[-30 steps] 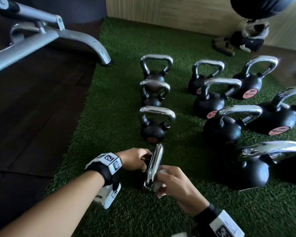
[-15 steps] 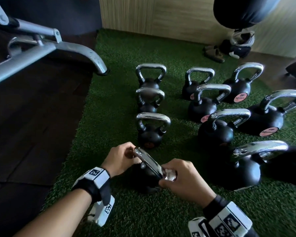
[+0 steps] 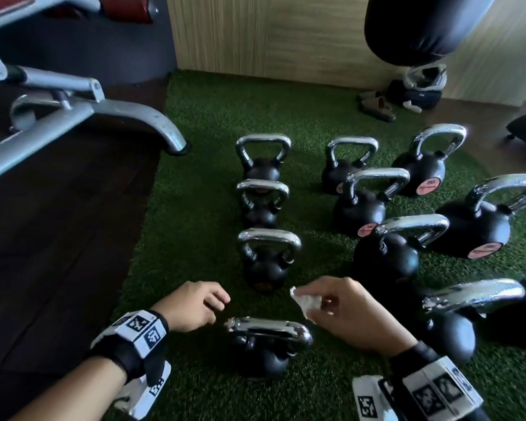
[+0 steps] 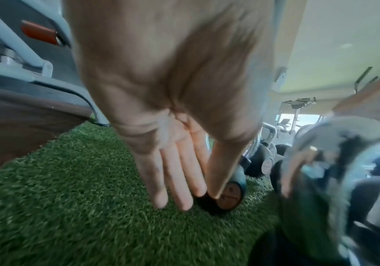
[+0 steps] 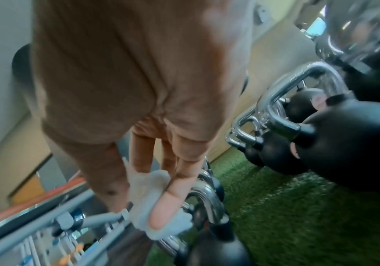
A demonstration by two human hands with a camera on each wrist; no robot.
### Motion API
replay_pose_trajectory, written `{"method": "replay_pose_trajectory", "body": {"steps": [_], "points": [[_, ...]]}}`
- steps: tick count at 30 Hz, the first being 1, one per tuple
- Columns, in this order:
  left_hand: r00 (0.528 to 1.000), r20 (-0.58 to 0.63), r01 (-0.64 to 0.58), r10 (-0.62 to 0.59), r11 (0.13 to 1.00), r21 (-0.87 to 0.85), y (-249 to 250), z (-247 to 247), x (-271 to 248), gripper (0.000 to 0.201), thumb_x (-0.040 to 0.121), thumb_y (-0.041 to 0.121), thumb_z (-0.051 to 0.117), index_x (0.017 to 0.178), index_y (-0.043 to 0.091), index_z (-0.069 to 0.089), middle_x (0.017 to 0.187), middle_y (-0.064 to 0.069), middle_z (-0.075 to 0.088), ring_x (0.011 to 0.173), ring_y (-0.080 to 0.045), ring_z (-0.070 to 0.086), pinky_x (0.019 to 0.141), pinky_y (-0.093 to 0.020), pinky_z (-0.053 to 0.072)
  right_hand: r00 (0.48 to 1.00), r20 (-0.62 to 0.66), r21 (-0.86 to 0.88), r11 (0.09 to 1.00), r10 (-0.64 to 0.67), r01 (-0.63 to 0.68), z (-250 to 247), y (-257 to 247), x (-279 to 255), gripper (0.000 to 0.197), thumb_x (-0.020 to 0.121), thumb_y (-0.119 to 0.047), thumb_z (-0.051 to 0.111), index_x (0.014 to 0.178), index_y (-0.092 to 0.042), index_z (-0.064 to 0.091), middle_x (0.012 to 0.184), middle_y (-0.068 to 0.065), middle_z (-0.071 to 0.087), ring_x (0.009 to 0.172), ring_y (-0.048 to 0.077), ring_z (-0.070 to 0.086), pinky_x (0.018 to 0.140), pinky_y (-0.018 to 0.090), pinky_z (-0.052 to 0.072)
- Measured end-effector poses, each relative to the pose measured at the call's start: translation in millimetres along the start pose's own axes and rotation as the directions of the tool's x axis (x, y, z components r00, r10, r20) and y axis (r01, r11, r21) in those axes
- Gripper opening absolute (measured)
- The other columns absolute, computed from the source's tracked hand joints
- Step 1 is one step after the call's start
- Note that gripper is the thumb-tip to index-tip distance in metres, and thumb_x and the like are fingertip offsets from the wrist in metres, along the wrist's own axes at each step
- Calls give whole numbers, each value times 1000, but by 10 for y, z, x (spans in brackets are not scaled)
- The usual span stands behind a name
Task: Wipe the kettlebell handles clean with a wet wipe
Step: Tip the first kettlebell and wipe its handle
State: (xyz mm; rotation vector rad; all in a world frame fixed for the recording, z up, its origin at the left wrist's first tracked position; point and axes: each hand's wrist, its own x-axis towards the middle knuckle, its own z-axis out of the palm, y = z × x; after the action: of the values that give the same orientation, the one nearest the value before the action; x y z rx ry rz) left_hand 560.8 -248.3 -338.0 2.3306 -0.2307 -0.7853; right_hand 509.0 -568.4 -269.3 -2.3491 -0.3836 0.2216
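Observation:
The nearest kettlebell (image 3: pixel 263 357) stands on the green turf (image 3: pixel 195 208) with its chrome handle (image 3: pixel 268 328) lying crosswise between my hands. My left hand (image 3: pixel 216 300) hovers just left of and beyond that handle, fingers relaxed, holding nothing; in the left wrist view the fingers (image 4: pixel 179 180) are straight above the grass. My right hand (image 3: pixel 316 299) is off the handle to its right and pinches a crumpled white wet wipe (image 3: pixel 305 300), seen between thumb and fingers (image 5: pixel 152 203). Another small kettlebell (image 3: pixel 266 265) stands just beyond both hands.
Several more black kettlebells with chrome handles stand in rows ahead (image 3: pixel 261 165) and to the right (image 3: pixel 386 256). A grey bench frame (image 3: pixel 119 117) is on the dark floor at left. A punching bag (image 3: pixel 422 25) hangs at back right, above sandals (image 3: pixel 377 107).
Both hands have let go of the nearest kettlebell's handle and lifted away from it. The handle has turned from lengthwise to crosswise. The right hand still holds the wipe.

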Motion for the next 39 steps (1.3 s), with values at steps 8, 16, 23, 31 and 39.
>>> {"method": "replay_pose_trajectory", "body": {"steps": [8, 16, 23, 31, 39], "points": [[982, -160, 77, -98, 988, -136, 183, -142, 968, 90, 66, 41, 93, 142, 29, 47, 140, 8, 58, 125, -13, 59, 107, -30, 46, 949, -301, -42, 996, -89, 80, -48, -205, 1101, 17, 89, -14, 73, 102, -21, 81, 100, -6, 66, 86, 2, 63, 77, 6, 46], [995, -73, 50, -63, 985, -163, 183, -23, 1440, 69, 48, 67, 91, 108, 41, 71, 106, 22, 73, 103, 3, 66, 101, -28, 52, 997, -59, -340, 940, -59, 35, 99, -294, 1553, 8, 89, -7, 67, 92, -11, 73, 90, -3, 53, 83, 18, 63, 70, 21, 45], [996, -93, -6, -15, 975, -223, 139, 28, 1405, 44, 59, 54, 93, 91, 55, 62, 86, 46, 62, 85, 35, 50, 73, 7, 37, 977, -214, -274, 959, 19, -79, 43, -93, 1441, 16, 78, -7, 78, 69, -15, 69, 76, -6, 48, 58, 9, 53, 53, 23, 46], [987, -143, -102, 73, 974, -201, 158, -2, 1371, 60, 58, 62, 90, 114, 52, 69, 113, 33, 70, 108, 19, 59, 95, -5, 41, 926, -367, -122, 983, 84, -137, 31, 205, 1277, 21, 76, -6, 82, 84, -26, 81, 75, -8, 58, 65, 5, 58, 62, 16, 44], [983, -143, -141, 111, 965, -223, 152, 5, 1394, 72, 57, 67, 88, 123, 45, 69, 118, 30, 70, 114, 15, 59, 107, -22, 47, 929, -274, -5, 966, 249, -260, -103, 402, 1300, 22, 71, -20, 89, 88, -33, 82, 79, -18, 72, 74, -7, 65, 67, 4, 45]]}}
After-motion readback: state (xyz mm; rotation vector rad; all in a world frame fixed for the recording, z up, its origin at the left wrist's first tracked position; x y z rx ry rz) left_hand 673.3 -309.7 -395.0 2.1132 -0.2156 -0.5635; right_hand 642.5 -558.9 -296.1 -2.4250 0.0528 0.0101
